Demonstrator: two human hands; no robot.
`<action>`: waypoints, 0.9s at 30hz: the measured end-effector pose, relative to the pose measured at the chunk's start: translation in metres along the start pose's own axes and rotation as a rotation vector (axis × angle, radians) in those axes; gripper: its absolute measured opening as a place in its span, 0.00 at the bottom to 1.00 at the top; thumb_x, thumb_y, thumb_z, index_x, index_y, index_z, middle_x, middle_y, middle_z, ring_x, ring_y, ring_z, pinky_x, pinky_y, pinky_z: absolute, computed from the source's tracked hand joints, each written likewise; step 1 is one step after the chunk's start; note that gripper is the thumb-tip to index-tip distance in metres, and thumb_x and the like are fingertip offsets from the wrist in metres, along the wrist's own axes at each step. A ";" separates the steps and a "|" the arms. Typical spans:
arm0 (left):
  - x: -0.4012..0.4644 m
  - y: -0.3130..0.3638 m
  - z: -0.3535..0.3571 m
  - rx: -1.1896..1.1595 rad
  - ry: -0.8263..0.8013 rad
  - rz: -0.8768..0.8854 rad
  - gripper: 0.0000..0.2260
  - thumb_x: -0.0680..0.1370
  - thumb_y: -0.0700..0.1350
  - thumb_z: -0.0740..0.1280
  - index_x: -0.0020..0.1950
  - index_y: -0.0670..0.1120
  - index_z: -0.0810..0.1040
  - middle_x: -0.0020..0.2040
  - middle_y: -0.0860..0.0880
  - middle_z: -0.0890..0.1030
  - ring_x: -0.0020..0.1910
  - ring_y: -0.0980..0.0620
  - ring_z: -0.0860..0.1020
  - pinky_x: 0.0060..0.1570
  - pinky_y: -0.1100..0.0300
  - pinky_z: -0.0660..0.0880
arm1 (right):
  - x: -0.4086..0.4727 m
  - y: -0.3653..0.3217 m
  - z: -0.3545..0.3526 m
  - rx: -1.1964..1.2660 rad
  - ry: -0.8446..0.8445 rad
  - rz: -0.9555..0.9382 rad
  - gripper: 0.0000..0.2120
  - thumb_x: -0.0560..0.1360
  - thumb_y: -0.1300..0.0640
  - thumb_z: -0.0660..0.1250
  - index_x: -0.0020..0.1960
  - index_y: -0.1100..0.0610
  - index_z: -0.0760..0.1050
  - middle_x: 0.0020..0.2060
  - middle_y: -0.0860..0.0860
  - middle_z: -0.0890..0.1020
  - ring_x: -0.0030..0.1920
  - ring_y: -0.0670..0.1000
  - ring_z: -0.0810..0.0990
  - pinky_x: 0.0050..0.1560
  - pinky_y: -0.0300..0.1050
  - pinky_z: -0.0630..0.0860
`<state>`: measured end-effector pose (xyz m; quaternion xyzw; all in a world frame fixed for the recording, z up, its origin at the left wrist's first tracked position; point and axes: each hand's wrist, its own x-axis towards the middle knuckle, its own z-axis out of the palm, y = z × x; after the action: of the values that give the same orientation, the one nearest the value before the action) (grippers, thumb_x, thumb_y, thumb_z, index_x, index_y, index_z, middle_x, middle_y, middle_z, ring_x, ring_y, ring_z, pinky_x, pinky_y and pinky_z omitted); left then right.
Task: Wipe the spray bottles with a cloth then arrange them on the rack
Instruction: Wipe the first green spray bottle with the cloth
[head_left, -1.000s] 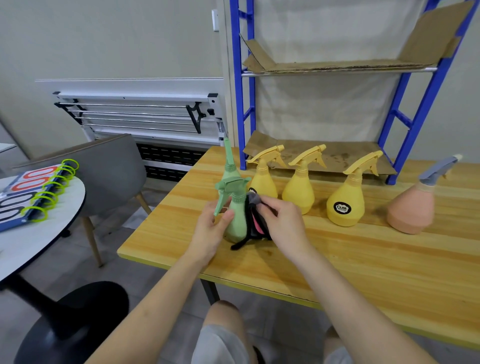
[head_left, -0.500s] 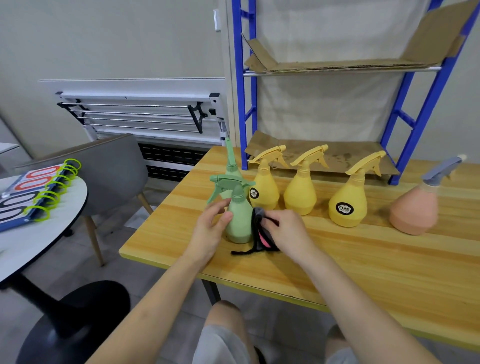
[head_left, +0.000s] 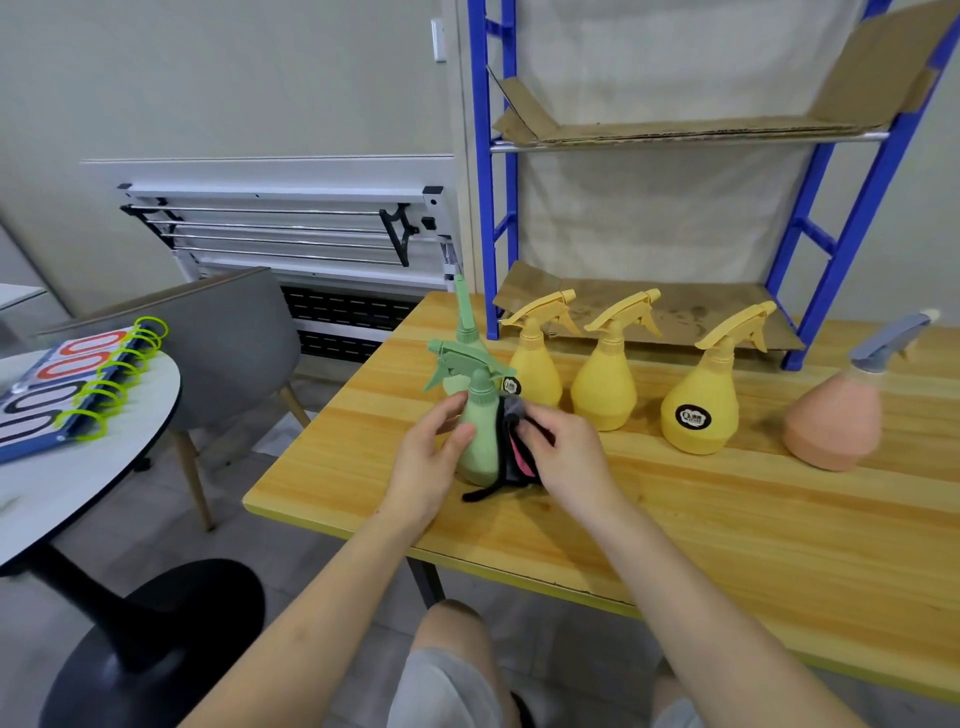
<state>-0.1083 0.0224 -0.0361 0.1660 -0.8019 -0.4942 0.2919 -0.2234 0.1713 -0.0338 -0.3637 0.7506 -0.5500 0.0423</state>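
Observation:
A green spray bottle stands upright near the left end of the wooden table. My left hand grips its body from the left. My right hand holds a dark cloth with a pink patch against the bottle's right side. A second green bottle stands just behind. Three yellow spray bottles stand in a row further back, and a pink one with a grey trigger is at the right. The blue rack rises behind the table.
Cardboard sheets line both rack shelves. A grey chair and a round white table with a ringed booklet are to the left. A folded metal frame leans on the wall.
My right hand slid the cloth down the green bottle's side, then back up a little. The bottle turned slightly in my left hand; the other bottles stayed put.

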 end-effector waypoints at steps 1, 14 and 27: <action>0.001 -0.001 -0.002 0.008 -0.014 0.002 0.18 0.84 0.44 0.66 0.75 0.47 0.74 0.68 0.54 0.79 0.64 0.64 0.77 0.65 0.65 0.74 | 0.000 0.004 -0.002 -0.044 -0.008 0.019 0.12 0.83 0.60 0.66 0.59 0.50 0.86 0.46 0.45 0.88 0.47 0.46 0.84 0.47 0.42 0.75; 0.000 0.008 -0.005 0.141 -0.006 -0.013 0.20 0.82 0.49 0.68 0.75 0.53 0.72 0.69 0.55 0.77 0.64 0.60 0.77 0.66 0.54 0.76 | 0.006 -0.026 0.002 0.102 -0.029 0.025 0.12 0.85 0.57 0.65 0.64 0.49 0.84 0.51 0.42 0.87 0.50 0.42 0.84 0.48 0.34 0.78; -0.005 0.026 -0.009 0.097 -0.055 -0.054 0.23 0.81 0.55 0.69 0.76 0.55 0.72 0.67 0.62 0.79 0.66 0.63 0.76 0.67 0.53 0.76 | -0.009 0.003 -0.012 -0.208 -0.085 0.108 0.06 0.81 0.59 0.69 0.50 0.56 0.84 0.43 0.52 0.86 0.46 0.54 0.82 0.47 0.50 0.78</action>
<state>-0.0979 0.0307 -0.0108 0.1880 -0.8279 -0.4666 0.2479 -0.2238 0.1865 -0.0345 -0.3481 0.8196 -0.4503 0.0659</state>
